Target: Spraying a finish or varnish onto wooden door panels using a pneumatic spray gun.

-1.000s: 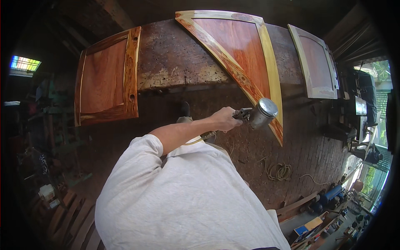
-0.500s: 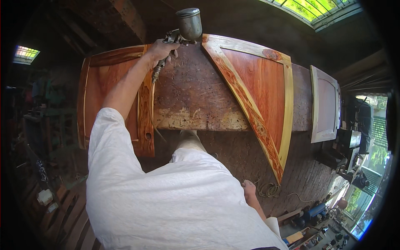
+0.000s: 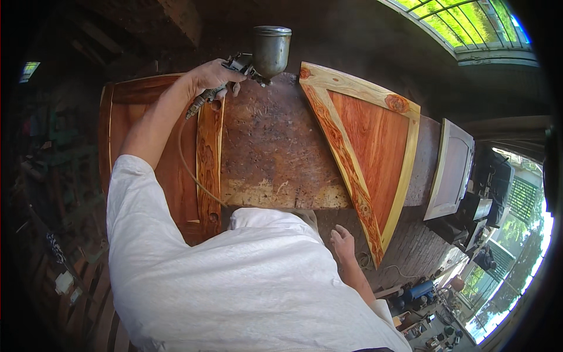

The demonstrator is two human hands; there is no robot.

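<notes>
My left hand (image 3: 218, 79) grips a metal spray gun (image 3: 205, 98) with a round silver cup (image 3: 271, 50) on top and a hose hanging from it. It is held over the far part of a reddish framed wooden panel (image 3: 126, 141) on the left. A wedge-shaped panel (image 3: 372, 164) with a pale, knotty frame lies across the worn bench (image 3: 272, 146), right of the gun. My right hand (image 3: 343, 240) is low beside that panel's lower end, fingers apart and slightly bent, holding nothing.
A pale framed panel (image 3: 448, 167) rests at the bench's right end. Barred windows (image 3: 457, 20) are at upper right. Dark machinery, a blue tank (image 3: 421, 290) and cluttered tools sit along the right side. Stacked timber and green machinery (image 3: 44, 152) stand in shadow on the left.
My left hand has swung the spray gun from the middle up to the far left of the bench. My right hand has come into view and risen. The camera's view has shifted.
</notes>
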